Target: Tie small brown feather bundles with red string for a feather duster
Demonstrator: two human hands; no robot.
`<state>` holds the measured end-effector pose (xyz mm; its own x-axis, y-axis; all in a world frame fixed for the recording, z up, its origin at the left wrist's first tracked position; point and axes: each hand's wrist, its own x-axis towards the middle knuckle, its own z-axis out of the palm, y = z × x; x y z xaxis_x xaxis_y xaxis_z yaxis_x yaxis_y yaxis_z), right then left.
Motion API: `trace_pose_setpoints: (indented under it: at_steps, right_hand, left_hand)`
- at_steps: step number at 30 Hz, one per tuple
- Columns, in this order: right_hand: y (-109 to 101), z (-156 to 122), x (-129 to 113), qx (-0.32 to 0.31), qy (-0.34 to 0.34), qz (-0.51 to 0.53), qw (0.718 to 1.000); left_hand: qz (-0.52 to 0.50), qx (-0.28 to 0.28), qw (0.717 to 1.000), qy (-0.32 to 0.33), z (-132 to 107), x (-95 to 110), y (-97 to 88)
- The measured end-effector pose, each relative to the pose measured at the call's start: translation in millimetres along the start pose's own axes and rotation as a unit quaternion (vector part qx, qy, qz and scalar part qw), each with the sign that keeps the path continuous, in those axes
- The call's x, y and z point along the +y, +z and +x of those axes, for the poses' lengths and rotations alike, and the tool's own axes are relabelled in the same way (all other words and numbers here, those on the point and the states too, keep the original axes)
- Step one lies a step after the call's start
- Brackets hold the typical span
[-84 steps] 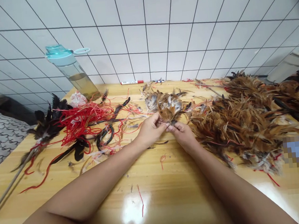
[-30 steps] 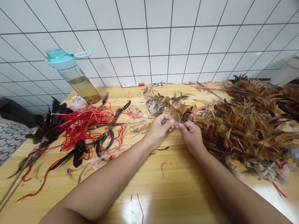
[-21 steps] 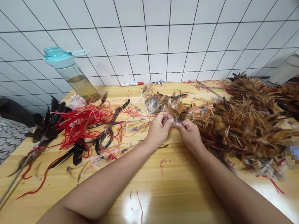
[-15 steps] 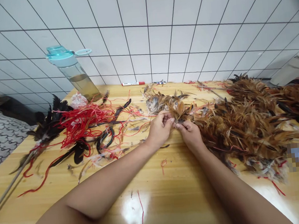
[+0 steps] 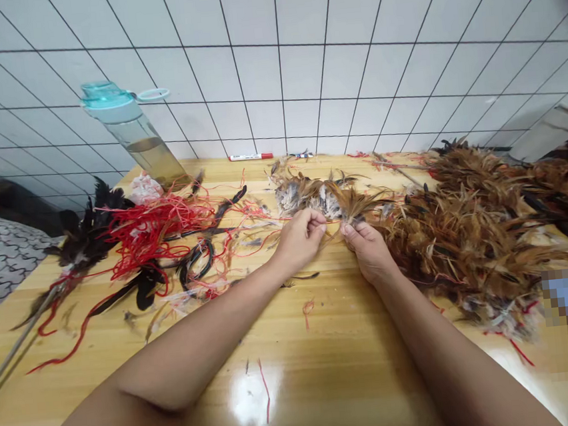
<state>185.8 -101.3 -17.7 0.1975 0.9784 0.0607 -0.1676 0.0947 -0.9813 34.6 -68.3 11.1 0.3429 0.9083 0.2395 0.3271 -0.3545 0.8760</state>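
In my right hand [image 5: 368, 248] is a small bunch of brown feathers [image 5: 356, 203], gripped at its grey fluffy base with the tips fanned upward. My left hand [image 5: 300, 237] is closed in a pinch a short way to the left; what lies between its fingertips, perhaps a thin strand, I cannot make out. Behind both hands lies a row of brown feathers with grey down [image 5: 305, 194]. A large heap of brown feathers [image 5: 472, 242] spreads out right beside my right hand.
Left on the wooden table [image 5: 289, 373] lie a tangle of red string [image 5: 152, 226], black feathers [image 5: 86, 222] on a stick, and loose feathers. A water bottle [image 5: 140, 133] stands behind them. A red-and-white marker [image 5: 251, 156] rests by the tiled wall [image 5: 305, 70].
My hands have drawn apart. The right hand has moved slightly right with the feather bunch, which now fans out to the right. The left hand has shifted a little left.
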Motion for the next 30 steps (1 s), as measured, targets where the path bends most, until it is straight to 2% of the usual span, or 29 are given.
trace_pose_setpoints:
  at_steps: [4,8,11,14,18,19,20,22,24,27,30]
  right_hand:
    - [-1.2,0.9,-4.9,0.027,0.020,0.055,0.998]
    - [-2.8,2.9,-1.1,0.057,0.018,0.064,0.996]
    - [-3.7,4.0,1.5,0.071,0.004,0.072,0.995]
    - [-3.9,4.3,2.4,0.084,-0.004,0.074,0.994]
    - [-3.6,4.2,4.2,0.086,0.001,0.062,0.994]
    - [-3.4,4.2,4.6,0.089,0.000,0.060,0.994]
    - [-3.2,4.2,5.0,0.092,-0.002,0.059,0.994]
    - [-2.6,4.4,5.1,0.099,-0.006,0.057,0.993]
    - [-1.9,4.5,4.4,0.104,-0.007,0.051,0.993]
    - [-1.1,4.4,3.3,0.103,-0.010,0.035,0.994]
    - [-1.6,4.1,3.7,0.098,-0.022,0.022,0.995]
  left_hand:
    - [0.216,-0.059,0.972,0.075,-3.4,-7.4,2.0]
    - [0.324,-0.097,0.936,0.096,-6.4,-13.5,8.9]
    - [0.377,-0.127,0.912,0.099,-3.5,-13.8,4.3]
    - [0.386,-0.164,0.904,0.079,3.1,-6.5,-13.4]
    - [0.286,-0.304,0.908,0.030,9.3,8.1,-36.2]
    - [0.268,-0.315,0.910,0.025,9.3,9.7,-37.2]
    - [0.263,-0.301,0.916,0.025,8.7,9.9,-35.7]
    - [0.286,-0.227,0.930,0.042,6.0,5.8,-26.2]
    - [0.322,-0.173,0.928,0.078,3.1,-1.8,-13.5]
    - [0.356,-0.173,0.910,0.128,1.6,-12.6,-2.9]
    - [0.347,-0.172,0.912,0.138,5.3,-18.0,-9.7]
